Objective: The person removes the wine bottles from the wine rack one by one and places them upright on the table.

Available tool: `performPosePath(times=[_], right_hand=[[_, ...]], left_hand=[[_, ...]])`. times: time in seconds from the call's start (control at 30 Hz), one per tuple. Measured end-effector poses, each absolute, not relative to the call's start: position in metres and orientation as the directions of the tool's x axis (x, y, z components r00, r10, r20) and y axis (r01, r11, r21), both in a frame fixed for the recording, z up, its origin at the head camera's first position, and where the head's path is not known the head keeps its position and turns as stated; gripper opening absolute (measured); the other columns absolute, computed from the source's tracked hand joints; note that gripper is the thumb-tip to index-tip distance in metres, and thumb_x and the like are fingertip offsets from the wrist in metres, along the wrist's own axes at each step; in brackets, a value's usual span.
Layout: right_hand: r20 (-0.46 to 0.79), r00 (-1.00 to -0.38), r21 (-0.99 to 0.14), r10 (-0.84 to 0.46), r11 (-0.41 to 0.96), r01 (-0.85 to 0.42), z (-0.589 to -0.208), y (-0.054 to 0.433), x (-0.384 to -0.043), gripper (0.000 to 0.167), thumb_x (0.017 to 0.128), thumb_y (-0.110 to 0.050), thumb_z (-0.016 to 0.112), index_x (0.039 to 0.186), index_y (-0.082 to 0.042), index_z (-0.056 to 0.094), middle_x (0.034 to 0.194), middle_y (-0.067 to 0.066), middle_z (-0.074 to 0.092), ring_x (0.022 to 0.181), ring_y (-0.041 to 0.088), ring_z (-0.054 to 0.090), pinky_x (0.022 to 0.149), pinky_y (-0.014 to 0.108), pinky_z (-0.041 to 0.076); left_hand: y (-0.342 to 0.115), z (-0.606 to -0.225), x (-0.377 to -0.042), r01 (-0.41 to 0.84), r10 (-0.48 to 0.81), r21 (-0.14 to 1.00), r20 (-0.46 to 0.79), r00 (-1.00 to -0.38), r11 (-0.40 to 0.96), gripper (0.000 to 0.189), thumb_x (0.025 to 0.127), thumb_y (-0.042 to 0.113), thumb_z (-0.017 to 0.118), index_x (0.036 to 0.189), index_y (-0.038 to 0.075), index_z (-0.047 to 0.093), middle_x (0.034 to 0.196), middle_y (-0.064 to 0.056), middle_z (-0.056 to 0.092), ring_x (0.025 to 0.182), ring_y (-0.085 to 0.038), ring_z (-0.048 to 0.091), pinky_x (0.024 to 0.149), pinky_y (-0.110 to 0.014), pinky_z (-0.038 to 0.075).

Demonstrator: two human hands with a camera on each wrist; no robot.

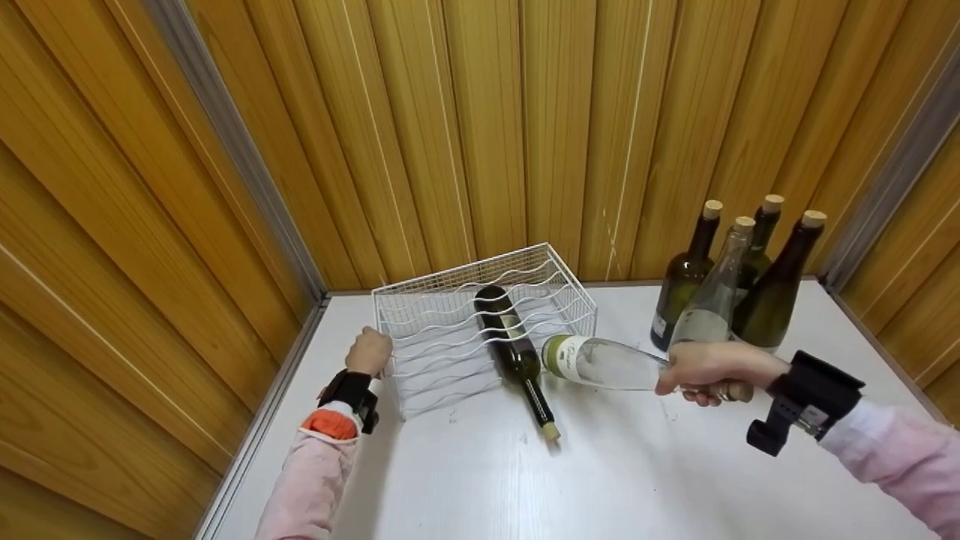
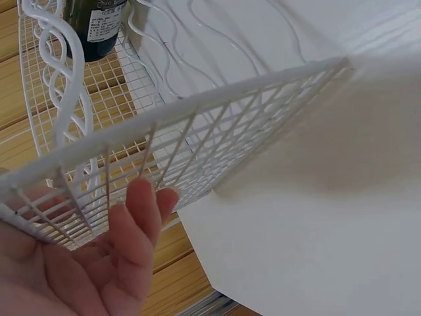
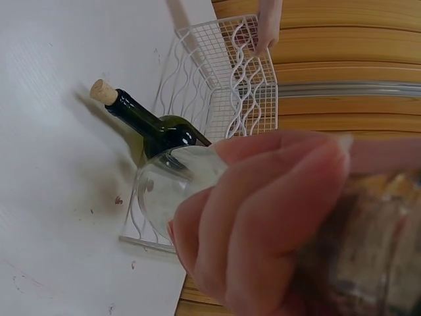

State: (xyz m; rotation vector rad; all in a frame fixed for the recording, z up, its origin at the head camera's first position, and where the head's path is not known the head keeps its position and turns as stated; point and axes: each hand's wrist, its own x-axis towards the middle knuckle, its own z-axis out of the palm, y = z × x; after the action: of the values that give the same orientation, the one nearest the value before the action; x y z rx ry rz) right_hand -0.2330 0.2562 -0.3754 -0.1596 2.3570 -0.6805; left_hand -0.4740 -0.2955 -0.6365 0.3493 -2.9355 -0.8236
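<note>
A white wire wine rack (image 1: 450, 352) with wavy bars stands on the white table. My left hand (image 1: 369, 351) grips its left mesh side; in the left wrist view the fingers (image 2: 135, 217) bend against the mesh, with the thumb across the top wire. A dark green corked bottle (image 1: 517, 360) lies in the rack, its neck sticking out over the front. My right hand (image 1: 705, 371) holds a clear glass bottle (image 1: 611, 364) by the neck. That bottle is tilted nearly flat, its green-and-white labelled base at the rack's right front. Its cork (image 1: 739, 391) shows past the hand.
Several corked bottles stand upright at the back right: a brown-green one (image 1: 684, 277), a clear one (image 1: 712, 300) and dark green ones, including one on the right (image 1: 776, 292). Wood-panelled walls (image 1: 487, 135) close off the back and both sides of the table (image 1: 525, 495).
</note>
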Motion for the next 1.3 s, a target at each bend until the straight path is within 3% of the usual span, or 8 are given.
performPosePath(times=[0.2, 0.43, 0.57, 0.67, 0.8, 0.87, 0.97, 1.3], right_hand=[[-0.573, -0.763, -0.514, -0.298, 0.856, 0.051, -0.374, 0.256, -0.234, 0.04, 0.104, -0.025, 0.067, 0.066, -0.021, 0.055, 0.057, -0.009, 0.048, 0.049, 0.003, 0.044, 0.05, 0.016, 0.037], [-0.573, -0.748, -0.523, -0.335, 0.852, 0.019, -0.372, 0.259, -0.235, 0.037, 0.104, -0.022, 0.067, 0.069, -0.02, 0.056, 0.059, -0.009, 0.048, 0.051, 0.003, 0.046, 0.053, 0.016, 0.041], [-0.578, -0.739, -0.528, -0.345, 0.849, 0.017, -0.369, 0.26, -0.235, 0.037, 0.104, -0.022, 0.066, 0.069, -0.021, 0.055, 0.058, -0.01, 0.047, 0.05, 0.002, 0.045, 0.052, 0.016, 0.04], [-0.582, -0.737, -0.53, -0.345, 0.848, 0.022, -0.366, 0.26, -0.234, 0.037, 0.104, -0.023, 0.066, 0.069, -0.021, 0.054, 0.058, -0.01, 0.046, 0.05, 0.002, 0.044, 0.05, 0.016, 0.037], [-0.58, -0.735, -0.534, -0.352, 0.845, 0.016, -0.363, 0.258, -0.234, 0.036, 0.104, -0.023, 0.066, 0.07, -0.021, 0.054, 0.058, -0.009, 0.046, 0.05, 0.002, 0.043, 0.049, 0.016, 0.035], [-0.571, -0.734, -0.539, -0.367, 0.843, -0.002, -0.361, 0.259, -0.234, 0.036, 0.104, -0.023, 0.066, 0.07, -0.021, 0.055, 0.058, -0.009, 0.046, 0.051, 0.003, 0.043, 0.05, 0.016, 0.036], [-0.56, -0.734, -0.542, -0.383, 0.84, -0.025, -0.359, 0.259, -0.235, 0.036, 0.104, -0.023, 0.066, 0.07, -0.02, 0.055, 0.059, -0.009, 0.047, 0.051, 0.003, 0.045, 0.051, 0.017, 0.038], [-0.558, -0.738, -0.547, -0.379, 0.837, -0.017, -0.352, 0.26, -0.234, 0.034, 0.104, -0.025, 0.067, 0.073, -0.02, 0.056, 0.059, -0.009, 0.048, 0.052, 0.003, 0.045, 0.051, 0.017, 0.036]], left_hand=[[-0.312, -0.637, -0.493, -0.204, -0.215, 0.422, -0.022, -0.976, 0.883, 0.072, 0.106, 0.057, 0.055, 0.131, -0.01, 0.058, 0.128, -0.037, 0.072, 0.119, -0.057, 0.072, 0.081, -0.06, 0.062], [-0.221, -0.462, -0.376, -0.072, -0.182, 0.342, 0.303, -0.935, 0.937, 0.049, 0.106, 0.029, 0.067, 0.124, -0.017, 0.061, 0.123, -0.038, 0.068, 0.121, -0.057, 0.064, 0.096, -0.067, 0.059], [-0.175, -0.42, -0.348, 0.105, -0.043, 0.296, 0.454, -0.89, 0.949, 0.041, 0.105, 0.024, 0.07, 0.116, -0.015, 0.061, 0.118, -0.035, 0.068, 0.116, -0.052, 0.064, 0.096, -0.062, 0.058], [-0.153, -0.43, -0.356, 0.271, 0.112, 0.276, 0.48, -0.87, 0.922, 0.051, 0.106, 0.038, 0.072, 0.12, -0.01, 0.06, 0.118, -0.029, 0.069, 0.115, -0.045, 0.066, 0.099, -0.057, 0.059], [-0.118, -0.428, -0.341, 0.459, 0.352, 0.276, 0.36, -0.864, 0.845, 0.066, 0.103, 0.047, 0.076, 0.136, -0.006, 0.055, 0.134, -0.026, 0.065, 0.129, -0.042, 0.063, 0.113, -0.056, 0.056], [-0.094, -0.413, -0.318, 0.518, 0.453, 0.28, 0.267, -0.851, 0.808, 0.071, 0.099, 0.042, 0.082, 0.141, -0.007, 0.053, 0.143, -0.029, 0.061, 0.137, -0.044, 0.059, 0.12, -0.058, 0.051], [-0.07, -0.422, -0.31, 0.623, 0.582, 0.197, 0.232, -0.78, 0.757, 0.079, 0.093, 0.047, 0.087, 0.143, -0.002, 0.052, 0.146, -0.024, 0.061, 0.139, -0.04, 0.059, 0.12, -0.055, 0.052], [-0.013, -0.459, -0.301, 0.726, 0.7, 0.035, 0.235, -0.674, 0.687, 0.106, 0.078, 0.062, 0.095, 0.154, 0.003, 0.049, 0.154, -0.017, 0.06, 0.146, -0.034, 0.058, 0.122, -0.049, 0.051]])
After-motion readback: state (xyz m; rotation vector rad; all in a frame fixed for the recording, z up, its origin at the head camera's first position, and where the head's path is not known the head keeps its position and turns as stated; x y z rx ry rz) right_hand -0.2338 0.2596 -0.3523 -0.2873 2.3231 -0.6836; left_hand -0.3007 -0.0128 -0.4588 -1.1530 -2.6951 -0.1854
